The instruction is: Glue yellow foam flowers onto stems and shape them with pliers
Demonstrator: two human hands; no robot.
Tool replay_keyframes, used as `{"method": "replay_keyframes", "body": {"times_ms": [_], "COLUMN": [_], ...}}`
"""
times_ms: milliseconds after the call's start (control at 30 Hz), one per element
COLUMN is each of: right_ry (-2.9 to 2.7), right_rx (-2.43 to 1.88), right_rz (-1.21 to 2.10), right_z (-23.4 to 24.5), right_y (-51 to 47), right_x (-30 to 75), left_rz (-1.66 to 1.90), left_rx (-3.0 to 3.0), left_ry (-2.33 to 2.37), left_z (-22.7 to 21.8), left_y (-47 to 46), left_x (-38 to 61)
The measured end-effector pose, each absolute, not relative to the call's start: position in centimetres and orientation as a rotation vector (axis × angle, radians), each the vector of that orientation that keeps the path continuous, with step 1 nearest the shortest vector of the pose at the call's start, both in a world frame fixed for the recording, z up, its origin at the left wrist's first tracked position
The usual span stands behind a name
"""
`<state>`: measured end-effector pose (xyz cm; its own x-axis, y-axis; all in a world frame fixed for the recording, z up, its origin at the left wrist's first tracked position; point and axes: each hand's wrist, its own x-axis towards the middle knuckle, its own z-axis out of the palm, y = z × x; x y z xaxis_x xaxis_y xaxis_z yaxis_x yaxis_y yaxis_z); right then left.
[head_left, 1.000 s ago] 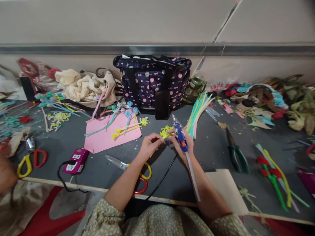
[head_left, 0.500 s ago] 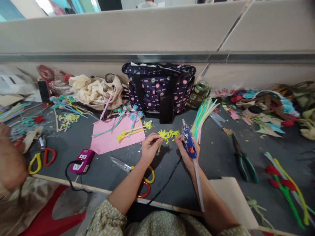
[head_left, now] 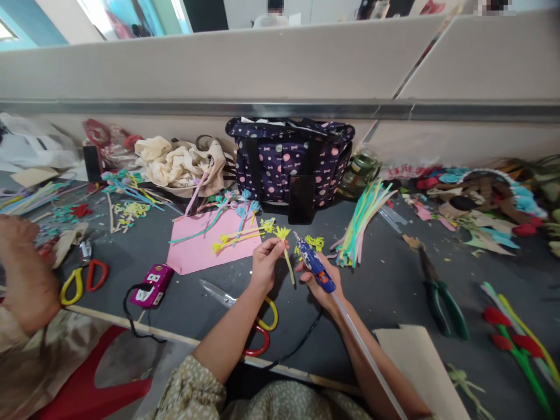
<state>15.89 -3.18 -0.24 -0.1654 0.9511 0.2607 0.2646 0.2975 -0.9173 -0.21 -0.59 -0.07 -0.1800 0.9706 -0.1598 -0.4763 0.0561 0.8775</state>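
Observation:
My left hand (head_left: 266, 262) pinches a small yellow flower (head_left: 282, 234) whose pale stem slants down to the right. In my right hand (head_left: 324, 286) is a blue hot glue gun (head_left: 315, 265), its nozzle pointing up and left toward the flower, a short gap apart. A long clear glue stick (head_left: 365, 350) runs out of its back along my forearm. Behind the gun lies a heap of yellow pieces (head_left: 314, 242). Scissors (head_left: 245, 309) with yellow and red handles are partly under my left forearm. Finished-looking yellow flowers (head_left: 236, 236) rest on a pink sheet (head_left: 192, 256).
A dark patterned bag (head_left: 284, 157) stands at the back with a phone (head_left: 301, 199) against it. Pastel stems (head_left: 363, 224), pliers (head_left: 440, 297) and brown card (head_left: 415, 361) lie to the right. Left are a purple power socket (head_left: 153, 284), more scissors (head_left: 83, 271) and another person's arm (head_left: 26, 274).
The flower in my left hand now stands upright with its stem showing, clear of the yellow heap. The glue gun has tipped left and lowered, its nozzle nearer the flower. The view has shifted slightly.

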Motion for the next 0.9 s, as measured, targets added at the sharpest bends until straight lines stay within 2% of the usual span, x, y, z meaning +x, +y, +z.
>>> {"method": "replay_keyframes", "body": {"times_ms": [900], "right_ry": [-1.535], "right_rx": [-1.104], "right_rz": [1.123], "right_z": [-2.2], "right_y": [-3.7], "right_x": [15.4], "left_rz": [1.464], "left_rx": [0.677], "left_ry": [0.964], "left_z": [0.2], "left_y": [-0.6], "left_x": [-0.1]}}
